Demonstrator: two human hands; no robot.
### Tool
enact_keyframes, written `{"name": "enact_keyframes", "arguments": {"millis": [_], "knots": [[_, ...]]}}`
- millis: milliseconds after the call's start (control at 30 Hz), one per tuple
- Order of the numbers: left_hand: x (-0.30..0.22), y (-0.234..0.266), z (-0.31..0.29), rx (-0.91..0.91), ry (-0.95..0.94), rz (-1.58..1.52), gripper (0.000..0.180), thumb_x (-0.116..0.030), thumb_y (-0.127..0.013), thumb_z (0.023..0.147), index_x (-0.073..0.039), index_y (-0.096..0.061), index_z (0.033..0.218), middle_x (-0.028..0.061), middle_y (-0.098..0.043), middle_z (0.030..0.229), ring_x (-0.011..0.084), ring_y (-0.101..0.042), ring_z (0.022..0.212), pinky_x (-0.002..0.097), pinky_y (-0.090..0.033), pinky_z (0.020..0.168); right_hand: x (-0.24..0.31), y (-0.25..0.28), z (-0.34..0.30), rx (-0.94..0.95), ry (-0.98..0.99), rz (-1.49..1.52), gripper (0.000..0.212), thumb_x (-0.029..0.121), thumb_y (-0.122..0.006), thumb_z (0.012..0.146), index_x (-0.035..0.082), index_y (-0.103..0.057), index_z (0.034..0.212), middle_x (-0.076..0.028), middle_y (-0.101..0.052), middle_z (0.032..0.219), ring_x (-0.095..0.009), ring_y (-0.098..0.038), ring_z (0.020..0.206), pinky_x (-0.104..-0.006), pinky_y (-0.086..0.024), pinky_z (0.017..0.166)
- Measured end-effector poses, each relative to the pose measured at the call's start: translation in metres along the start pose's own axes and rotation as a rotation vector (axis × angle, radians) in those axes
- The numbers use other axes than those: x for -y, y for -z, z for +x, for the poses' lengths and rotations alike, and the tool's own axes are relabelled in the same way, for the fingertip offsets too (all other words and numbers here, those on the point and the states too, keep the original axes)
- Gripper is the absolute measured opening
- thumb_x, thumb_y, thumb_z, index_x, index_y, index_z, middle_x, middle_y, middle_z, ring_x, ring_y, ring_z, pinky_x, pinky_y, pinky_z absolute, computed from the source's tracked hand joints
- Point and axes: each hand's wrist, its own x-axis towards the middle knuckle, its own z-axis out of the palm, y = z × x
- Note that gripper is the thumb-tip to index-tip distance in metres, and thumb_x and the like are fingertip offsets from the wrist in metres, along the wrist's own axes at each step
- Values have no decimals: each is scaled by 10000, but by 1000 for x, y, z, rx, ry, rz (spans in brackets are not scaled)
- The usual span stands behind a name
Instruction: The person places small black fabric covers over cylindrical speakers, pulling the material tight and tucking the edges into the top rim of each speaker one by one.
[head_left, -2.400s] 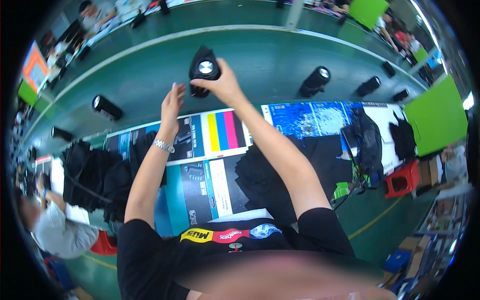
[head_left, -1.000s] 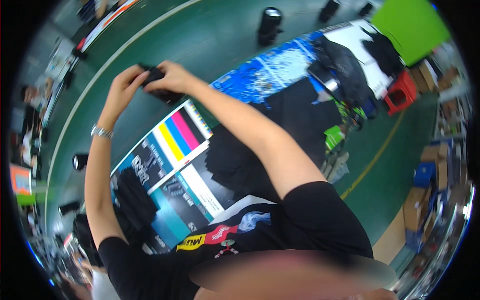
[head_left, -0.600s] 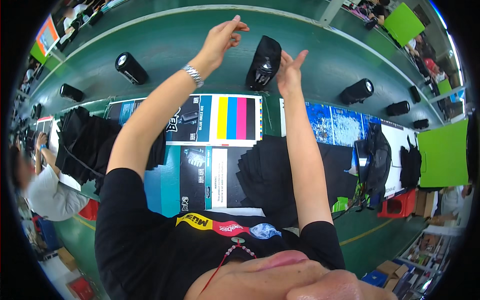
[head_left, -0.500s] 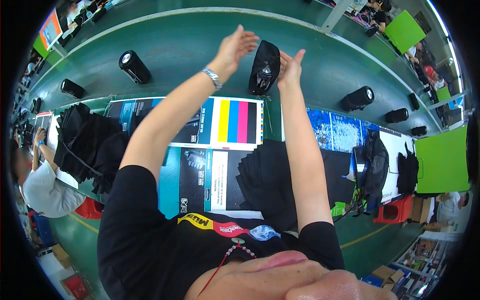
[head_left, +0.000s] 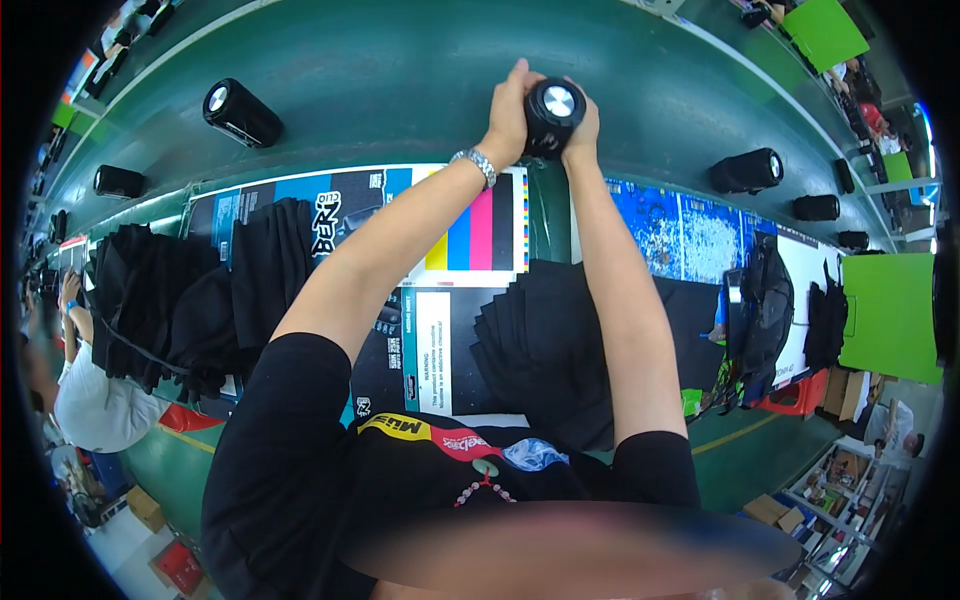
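A black cylindrical speaker (head_left: 553, 128) with a shiny silver end facing up is between my hands on the green work surface (head_left: 420, 95). My left hand (head_left: 511, 115), with a silver watch-like band at the wrist, wraps its left side. My right hand (head_left: 584, 125) holds the right side, its fingers partly hidden behind the speaker. Nearer to me, under my right forearm, lies a fanned stack of black cloth pieces (head_left: 545, 345). To its left are printed sheets (head_left: 470, 235) with yellow, blue, pink and black bars.
More black speakers lie along the green surface, at left (head_left: 243, 113) and right (head_left: 747, 171). A heap of black cloth (head_left: 155, 300) rests at near left, beside a person in white (head_left: 105, 400). A black bag (head_left: 760, 310) and green panel (head_left: 890, 315) stand at right.
Half a second ago black cloth covered the upper part of the speaker and my hands were spread on either side. Now its silver end shows bare, and both hands have closed around it.
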Motion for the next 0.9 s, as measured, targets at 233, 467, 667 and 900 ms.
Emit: {"name": "enact_keyframes", "arguments": {"millis": [233, 467, 667, 900], "knots": [[-7, 12, 0, 92, -113, 265, 437, -337, -433, 966, 53, -622, 913, 91, -665, 822, 163, -605, 762, 279, -462, 741, 23, 1, -2, -66, -26, -56, 214, 152, -561, 876, -24, -680, 899, -62, -667, 861, -171, -634, 752, -288, -509, 709], [-111, 128, -90, 12, -447, 1022, 288, -216, -582, 921, 5, -578, 1106, 112, -657, 1027, 173, -630, 938, 271, -489, 779, 92, 43, -23, -299, 288, -411, 346, 263, -460, 977, 6, -590, 785, -88, -616, 745, -164, -582, 656, -276, -482, 601], [-136, 255, -191, -318, -344, 1695, 346, -308, -684, 819, -3, -527, 865, 138, -548, 795, 324, -557, 752, 402, -450, 661, 101, -21, -92, -196, 568, -474, 247, 210, -490, 972, -3, -576, 880, -87, -619, 756, -141, -587, 669, -254, -486, 629], [-130, 252, -207, -276, -455, 1524, 169, -153, -615, 862, 5, -559, 881, 156, -569, 818, 342, -570, 778, 397, -468, 670, -10, -93, -190, 445, 371, -691, 190, 189, -553, 938, 14, -566, 1011, -87, -640, 882, -142, -622, 806, -267, -492, 725]]}}
